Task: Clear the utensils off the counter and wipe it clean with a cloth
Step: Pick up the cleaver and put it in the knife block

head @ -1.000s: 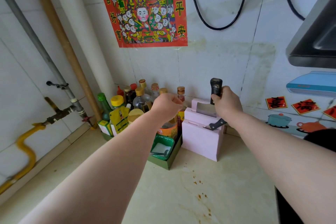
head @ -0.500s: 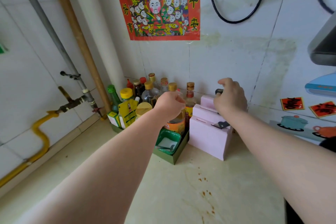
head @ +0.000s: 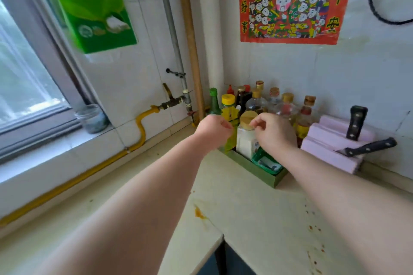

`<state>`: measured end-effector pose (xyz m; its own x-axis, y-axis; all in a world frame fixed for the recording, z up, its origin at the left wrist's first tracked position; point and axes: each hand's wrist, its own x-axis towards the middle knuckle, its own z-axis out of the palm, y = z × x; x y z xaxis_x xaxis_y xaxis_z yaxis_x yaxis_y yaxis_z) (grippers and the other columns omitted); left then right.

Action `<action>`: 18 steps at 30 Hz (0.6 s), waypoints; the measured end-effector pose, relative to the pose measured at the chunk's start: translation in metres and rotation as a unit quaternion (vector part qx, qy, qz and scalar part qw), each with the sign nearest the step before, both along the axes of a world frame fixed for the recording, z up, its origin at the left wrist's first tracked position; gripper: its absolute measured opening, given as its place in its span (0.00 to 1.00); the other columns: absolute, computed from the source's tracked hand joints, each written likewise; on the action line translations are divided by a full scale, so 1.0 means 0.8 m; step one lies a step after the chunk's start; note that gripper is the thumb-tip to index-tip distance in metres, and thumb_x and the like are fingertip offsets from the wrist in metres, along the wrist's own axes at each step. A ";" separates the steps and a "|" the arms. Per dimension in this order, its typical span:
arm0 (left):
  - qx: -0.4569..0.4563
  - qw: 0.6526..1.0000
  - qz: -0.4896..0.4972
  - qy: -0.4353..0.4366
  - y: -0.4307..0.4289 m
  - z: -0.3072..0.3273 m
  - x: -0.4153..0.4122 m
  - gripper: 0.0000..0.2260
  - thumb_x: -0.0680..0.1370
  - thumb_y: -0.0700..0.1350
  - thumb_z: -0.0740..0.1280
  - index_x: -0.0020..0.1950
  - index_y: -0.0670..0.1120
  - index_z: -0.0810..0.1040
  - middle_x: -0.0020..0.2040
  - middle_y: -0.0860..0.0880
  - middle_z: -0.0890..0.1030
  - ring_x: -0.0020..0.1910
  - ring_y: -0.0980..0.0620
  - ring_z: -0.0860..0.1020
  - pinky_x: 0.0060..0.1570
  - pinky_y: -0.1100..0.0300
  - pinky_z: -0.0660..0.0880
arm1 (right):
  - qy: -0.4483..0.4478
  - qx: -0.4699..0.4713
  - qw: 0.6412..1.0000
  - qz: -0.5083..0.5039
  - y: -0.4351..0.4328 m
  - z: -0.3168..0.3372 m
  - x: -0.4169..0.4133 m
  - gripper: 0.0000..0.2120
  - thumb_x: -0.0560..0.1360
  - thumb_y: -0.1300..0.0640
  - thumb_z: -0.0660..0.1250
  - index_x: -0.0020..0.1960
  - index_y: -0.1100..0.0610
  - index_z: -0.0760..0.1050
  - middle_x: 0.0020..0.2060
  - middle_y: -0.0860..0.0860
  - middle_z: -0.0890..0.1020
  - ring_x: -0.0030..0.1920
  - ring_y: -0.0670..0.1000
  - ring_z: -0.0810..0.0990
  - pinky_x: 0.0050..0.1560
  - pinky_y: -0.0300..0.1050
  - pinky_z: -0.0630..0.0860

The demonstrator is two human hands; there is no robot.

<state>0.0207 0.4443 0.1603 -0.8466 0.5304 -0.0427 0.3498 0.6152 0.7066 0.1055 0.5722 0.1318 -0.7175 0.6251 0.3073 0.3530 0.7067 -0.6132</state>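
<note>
The pale stone counter [head: 257,212], across the lower frame, lay unwiped of orange stains [head: 199,213], black-handled knives [head: 356,123] stowed in the pink plastic block [head: 328,140] at right; my left hand [head: 213,128] was fisted, my right hand [head: 276,133] loosely curled, both empty.

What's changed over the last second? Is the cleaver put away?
Yes. The right hand pushed the cleaver down into the knife block, let go and moved left to the white jar. The left hand stays fisted, holding nothing. The small knife, bottles and counter stains are unchanged.
</note>
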 end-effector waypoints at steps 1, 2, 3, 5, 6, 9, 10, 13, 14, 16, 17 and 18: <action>0.003 1.000 0.015 -0.001 -0.023 0.000 -0.005 0.05 0.77 0.42 0.64 0.44 0.45 0.80 0.46 0.45 0.83 0.47 0.46 0.81 0.48 0.53 0.81 | -0.003 -0.003 1.000 0.009 -0.020 -0.001 -0.007 0.10 0.76 0.59 0.62 0.43 0.47 0.79 0.45 0.45 0.83 0.44 0.51 0.80 0.38 0.43 0.74; 0.004 0.999 0.036 -0.003 -0.056 -0.002 -0.010 0.07 0.77 0.42 0.64 0.46 0.43 0.81 0.47 0.44 0.83 0.48 0.45 0.81 0.49 0.51 0.81 | -0.009 -0.005 1.000 0.025 -0.047 -0.003 -0.016 0.09 0.75 0.59 0.62 0.43 0.47 0.79 0.45 0.46 0.83 0.45 0.51 0.80 0.39 0.43 0.75; 0.002 0.999 0.052 -0.005 -0.085 -0.003 -0.015 0.08 0.76 0.43 0.64 0.47 0.42 0.81 0.47 0.43 0.83 0.48 0.45 0.82 0.51 0.50 0.81 | -0.014 -0.006 0.999 0.038 -0.070 -0.004 -0.023 0.09 0.75 0.58 0.62 0.44 0.48 0.79 0.45 0.46 0.83 0.45 0.51 0.79 0.39 0.43 0.74; -0.002 0.996 0.083 -0.015 -0.146 -0.005 -0.022 0.07 0.75 0.43 0.63 0.43 0.42 0.80 0.44 0.43 0.83 0.45 0.45 0.81 0.50 0.50 0.80 | -0.028 -0.002 0.997 0.072 -0.122 -0.007 -0.038 0.08 0.76 0.57 0.62 0.46 0.47 0.78 0.46 0.46 0.83 0.45 0.51 0.78 0.38 0.42 0.72; 0.000 0.995 0.099 -0.024 -0.179 -0.006 -0.025 0.07 0.75 0.42 0.63 0.40 0.43 0.79 0.42 0.45 0.82 0.42 0.46 0.80 0.47 0.51 0.80 | -0.034 -0.002 0.995 0.090 -0.150 -0.007 -0.045 0.08 0.76 0.56 0.62 0.47 0.47 0.78 0.46 0.46 0.83 0.44 0.50 0.78 0.38 0.42 0.72; 0.020 0.987 0.150 -0.046 -0.264 -0.011 -0.023 0.07 0.78 0.44 0.64 0.43 0.45 0.79 0.41 0.48 0.82 0.39 0.51 0.79 0.41 0.57 0.78 | -0.041 -0.004 0.989 0.143 -0.224 -0.013 -0.061 0.07 0.76 0.56 0.63 0.48 0.47 0.79 0.45 0.47 0.83 0.44 0.50 0.79 0.39 0.41 0.75; 0.024 0.985 0.163 -0.052 -0.291 -0.013 -0.020 0.08 0.80 0.46 0.63 0.46 0.45 0.80 0.42 0.48 0.82 0.39 0.52 0.79 0.40 0.58 0.78 | -0.042 -0.005 0.987 0.157 -0.249 -0.015 -0.064 0.07 0.76 0.56 0.63 0.48 0.47 0.79 0.45 0.47 0.83 0.44 0.50 0.79 0.39 0.40 0.75; 0.017 0.976 0.206 -0.066 -0.385 -0.022 -0.006 0.11 0.81 0.48 0.62 0.51 0.43 0.80 0.45 0.48 0.83 0.41 0.52 0.80 0.41 0.59 0.77 | -0.062 -0.011 0.978 0.199 -0.337 -0.024 -0.073 0.07 0.76 0.56 0.63 0.46 0.47 0.79 0.44 0.47 0.83 0.44 0.51 0.79 0.41 0.42 0.77; 0.010 0.973 0.220 -0.073 -0.414 -0.025 0.000 0.10 0.81 0.48 0.63 0.52 0.43 0.80 0.46 0.47 0.83 0.43 0.52 0.80 0.41 0.59 0.77 | -0.069 -0.014 0.975 0.212 -0.364 -0.027 -0.075 0.08 0.76 0.56 0.62 0.46 0.46 0.78 0.45 0.47 0.83 0.45 0.51 0.79 0.42 0.43 0.78; -0.004 0.966 0.245 -0.082 -0.473 -0.032 0.012 0.09 0.80 0.47 0.63 0.52 0.43 0.80 0.47 0.47 0.83 0.44 0.52 0.80 0.41 0.59 0.77 | -0.076 -0.015 0.967 0.243 -0.418 -0.030 -0.080 0.08 0.75 0.56 0.62 0.45 0.46 0.78 0.45 0.46 0.83 0.45 0.51 0.79 0.42 0.42 0.76; -0.012 0.961 0.261 -0.086 -0.501 -0.035 0.019 0.08 0.80 0.46 0.64 0.53 0.43 0.80 0.47 0.47 0.83 0.44 0.52 0.81 0.42 0.60 0.77 | -0.076 -0.017 0.962 0.262 -0.445 -0.029 -0.081 0.08 0.75 0.56 0.62 0.45 0.46 0.77 0.46 0.46 0.83 0.45 0.51 0.79 0.42 0.42 0.76; -0.017 0.957 0.277 -0.089 -0.526 -0.038 0.025 0.08 0.80 0.45 0.64 0.53 0.43 0.80 0.47 0.47 0.83 0.44 0.52 0.81 0.42 0.59 0.77 | -0.072 -0.019 0.956 0.284 -0.468 -0.030 -0.081 0.07 0.76 0.56 0.62 0.45 0.46 0.77 0.46 0.46 0.82 0.46 0.51 0.78 0.43 0.42 0.76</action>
